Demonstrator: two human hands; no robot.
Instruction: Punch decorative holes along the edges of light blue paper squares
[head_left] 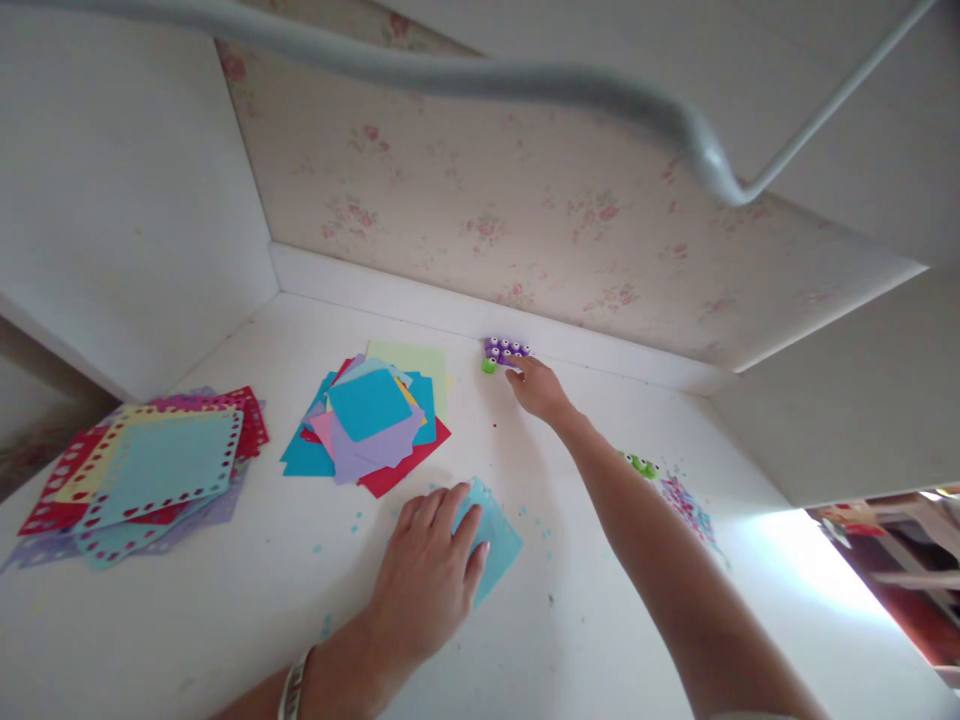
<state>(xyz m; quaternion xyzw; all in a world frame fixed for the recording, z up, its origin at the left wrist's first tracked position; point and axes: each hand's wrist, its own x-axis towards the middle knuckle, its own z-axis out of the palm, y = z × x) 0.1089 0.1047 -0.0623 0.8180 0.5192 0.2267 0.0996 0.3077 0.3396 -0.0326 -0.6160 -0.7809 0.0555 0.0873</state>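
My left hand (431, 575) lies flat with its fingers spread, pressing a square of light blue paper (501, 548) on the white tabletop. Stretched toward the wall, my right hand (541, 388) has its fingertips at a cluster of small purple pieces with googly eyes (505, 346). Its thumb and forefinger look apart, and whether they touch a piece is hard to make out. A bright green piece (489, 366) sits at the front of that cluster. Partly behind my right forearm are several green pieces with eyes (643, 466).
Left of centre lies a pile of coloured paper squares (371, 405). Farther left, a stack of sheets with punched edges (176, 455) spreads out. Pink and blue confetti (688, 512) is heaped at the right. A grey metal bar (480, 75) crosses overhead, and white side panels enclose the surface.
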